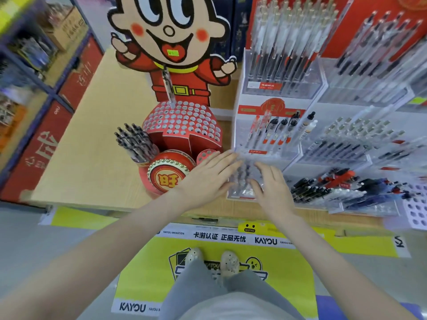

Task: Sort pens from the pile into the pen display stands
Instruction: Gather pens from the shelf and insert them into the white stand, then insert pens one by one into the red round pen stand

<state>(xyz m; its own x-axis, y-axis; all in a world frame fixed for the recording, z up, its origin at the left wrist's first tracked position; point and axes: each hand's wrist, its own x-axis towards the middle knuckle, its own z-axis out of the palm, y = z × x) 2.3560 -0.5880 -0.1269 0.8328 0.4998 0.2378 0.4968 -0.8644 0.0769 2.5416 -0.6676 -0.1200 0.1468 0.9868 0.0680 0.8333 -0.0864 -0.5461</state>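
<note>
My left hand [209, 176] and my right hand [271, 187] lie flat with straight fingers on a low clear tray of pens [245, 179] at the table's front edge; they hold nothing. Behind it rises a clear tiered pen stand [272, 132] with red and black pens in its slots. To the left stands a red cartoon display stand [182, 125] with many round holes; a single pen [167, 84] is stuck in its top. A bunch of dark pens [136, 142] stands in a cup at its left. A loose pile of black, red and blue pens [335, 185] lies to the right.
More clear pen racks [360, 139] fill the right side. The wooden table [92, 139] has bare surface at the left. A red drum ornament [168, 174] sits beside my left hand. Shelves [30, 65] stand at far left. My feet [212, 262] are on a yellow floor mat.
</note>
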